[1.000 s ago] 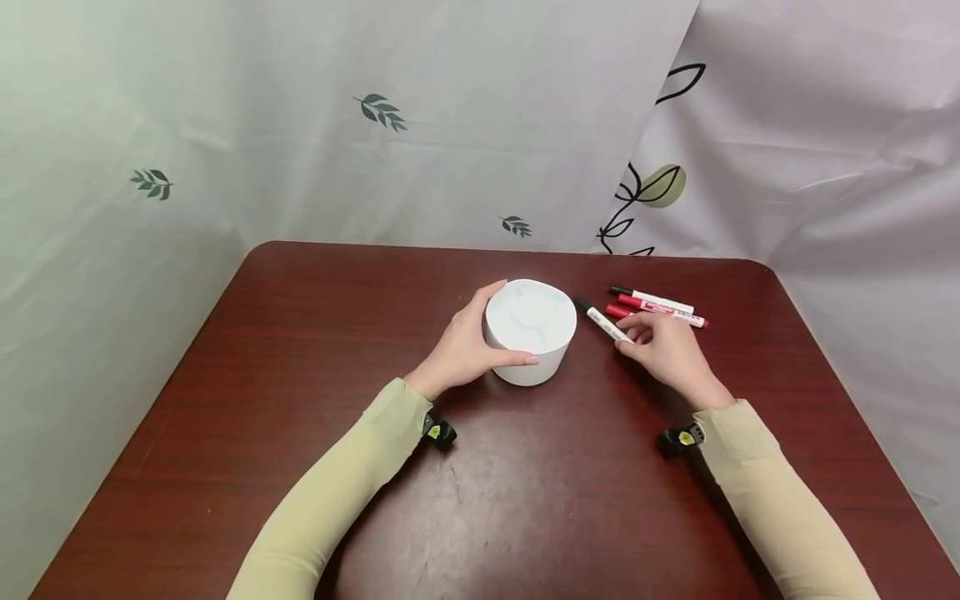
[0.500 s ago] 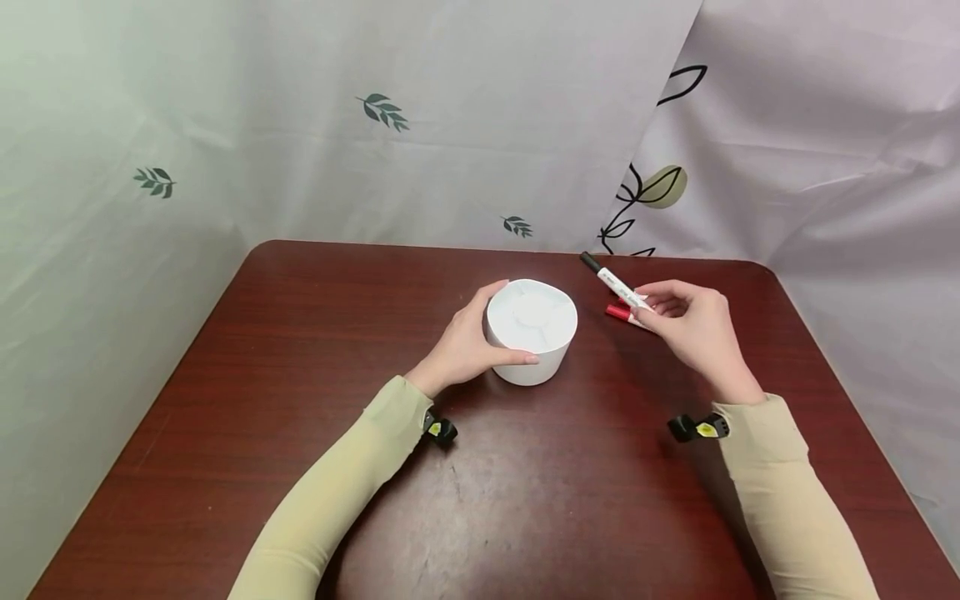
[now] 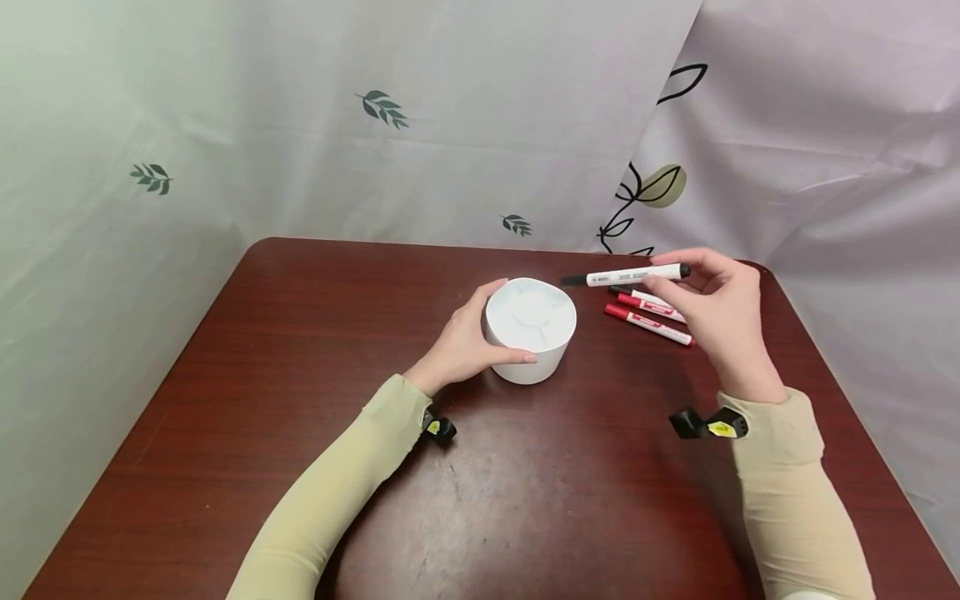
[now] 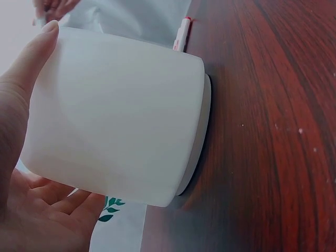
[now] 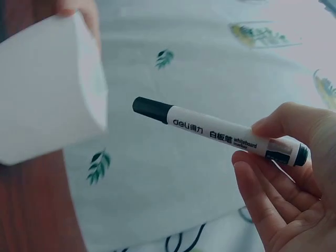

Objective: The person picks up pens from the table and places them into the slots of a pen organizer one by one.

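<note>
A white round pot (image 3: 528, 367) with a divided inside stands upright on the table. My left hand (image 3: 467, 346) grips its left side, thumb across the front and fingers behind; the left wrist view shows the thumb along the pot's wall (image 4: 121, 115). To the right, my right hand (image 3: 720, 308) pinches a black-capped whiteboard marker (image 3: 630, 276) near its tail end. The marker is held nearly level above the table, black cap pointing left toward the pot. In the right wrist view the whiteboard marker (image 5: 210, 128) sits between thumb and fingertips, apart from the pot.
Below the right hand lie red-capped markers (image 3: 651, 325) and a black-capped one (image 3: 622, 289), partly hidden. The dark red wooden table (image 3: 525, 500) ends at a pale leaf-patterned curtain (image 3: 450, 167). Black wrist cameras (image 3: 442, 430) hang at both sleeves.
My right hand has lifted the black-capped marker off the table, moved up and right, and turned it from slanting to nearly level. The left hand and pot have stayed put.
</note>
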A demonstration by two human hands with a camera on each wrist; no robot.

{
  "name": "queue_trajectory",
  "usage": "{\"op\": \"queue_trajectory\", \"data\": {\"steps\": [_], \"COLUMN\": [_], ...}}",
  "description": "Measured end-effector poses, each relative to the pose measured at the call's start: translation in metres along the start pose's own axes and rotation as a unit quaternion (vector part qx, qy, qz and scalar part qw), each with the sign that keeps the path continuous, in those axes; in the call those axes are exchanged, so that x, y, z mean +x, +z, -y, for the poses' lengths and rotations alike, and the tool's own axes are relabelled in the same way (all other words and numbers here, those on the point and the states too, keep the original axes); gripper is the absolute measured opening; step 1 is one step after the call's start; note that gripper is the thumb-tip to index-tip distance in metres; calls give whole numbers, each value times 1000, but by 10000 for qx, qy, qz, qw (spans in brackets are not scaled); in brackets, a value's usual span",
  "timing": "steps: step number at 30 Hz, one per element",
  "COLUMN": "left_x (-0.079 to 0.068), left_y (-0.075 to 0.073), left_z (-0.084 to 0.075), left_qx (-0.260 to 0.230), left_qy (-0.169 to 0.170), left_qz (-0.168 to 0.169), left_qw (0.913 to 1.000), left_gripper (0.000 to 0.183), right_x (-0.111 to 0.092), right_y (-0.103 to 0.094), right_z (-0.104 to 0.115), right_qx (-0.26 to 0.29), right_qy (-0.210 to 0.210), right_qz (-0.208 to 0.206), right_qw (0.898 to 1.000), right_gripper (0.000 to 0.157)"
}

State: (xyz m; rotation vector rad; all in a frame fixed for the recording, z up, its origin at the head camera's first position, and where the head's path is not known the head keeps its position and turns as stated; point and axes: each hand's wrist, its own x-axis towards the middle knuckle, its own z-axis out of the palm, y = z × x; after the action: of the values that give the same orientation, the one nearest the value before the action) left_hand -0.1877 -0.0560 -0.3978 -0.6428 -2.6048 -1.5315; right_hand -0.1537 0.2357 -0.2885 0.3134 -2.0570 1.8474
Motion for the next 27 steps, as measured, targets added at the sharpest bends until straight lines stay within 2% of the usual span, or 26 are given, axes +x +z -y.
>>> {"op": "queue_trajectory", "data": {"steps": [4,9,13,16,19,23,27], "left_x": [0,1,1,1,1,1,1], "left_y": [0,-1,0,0,0,-1,0], "left_z": [0,0,0,0,0,1,1], "left_qx": [0,-3,38,33,14,22,-11], "left_qy": [3,1,16,27,46,47,46], "left_qz": [2,15,2,1,-2,-17,-15], "left_qw": [10000,10000,10000,10000,10000,10000,10000], "left_gripper": [112,112,113,113,113,112,112], "right_x": [3,5,2,-1,-3,-5,-7], "right_y": [1,3,10,16,23,37,50], "right_z": [3,5,15,21,21,16,6], "right_qx": [279,367,313,3,-607,-1272,-1600], "right_qy": [-96,-246,-293,-254,-237,-218,-159], "right_qz": [22,180,420,588,705,898,1161], "right_qw": [9996,9989,9982,9979,9954,9876,9801], "right_gripper": [29,31,32,31,30,29,29]}}
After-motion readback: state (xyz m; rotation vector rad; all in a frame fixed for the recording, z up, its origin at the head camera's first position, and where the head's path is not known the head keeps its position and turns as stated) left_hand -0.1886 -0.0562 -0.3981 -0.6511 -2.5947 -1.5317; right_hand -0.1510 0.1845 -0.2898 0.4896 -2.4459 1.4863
